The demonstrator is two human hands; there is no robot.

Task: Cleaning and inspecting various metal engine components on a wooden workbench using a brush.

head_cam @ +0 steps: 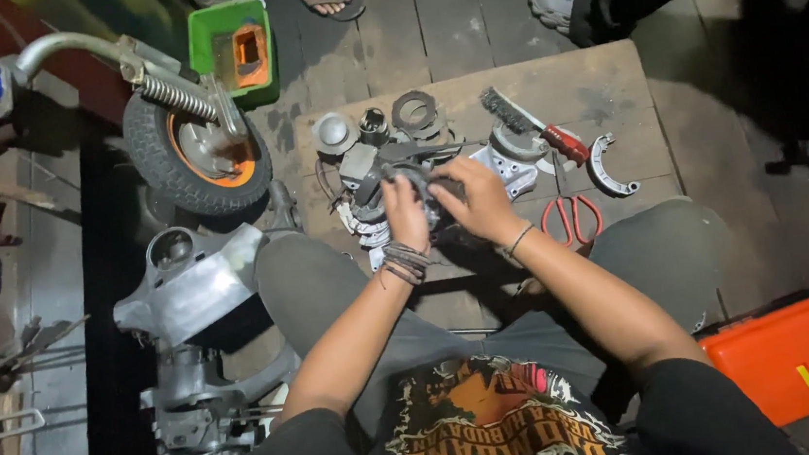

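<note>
My left hand and my right hand both grip a dark metal engine part held over a wooden board. Several grey metal parts lie under and behind the hands: a round cap, a ring-shaped plate and a curved brake shoe. A wire brush with a red handle lies to the right of the hands. Red-handled scissors rest by my right wrist.
A small wheel with an orange rim and a spring stands at the left. A green tray sits behind it. Grey engine casings lie beside my left knee. An orange toolbox sits at the right. Another person's feet are at the top.
</note>
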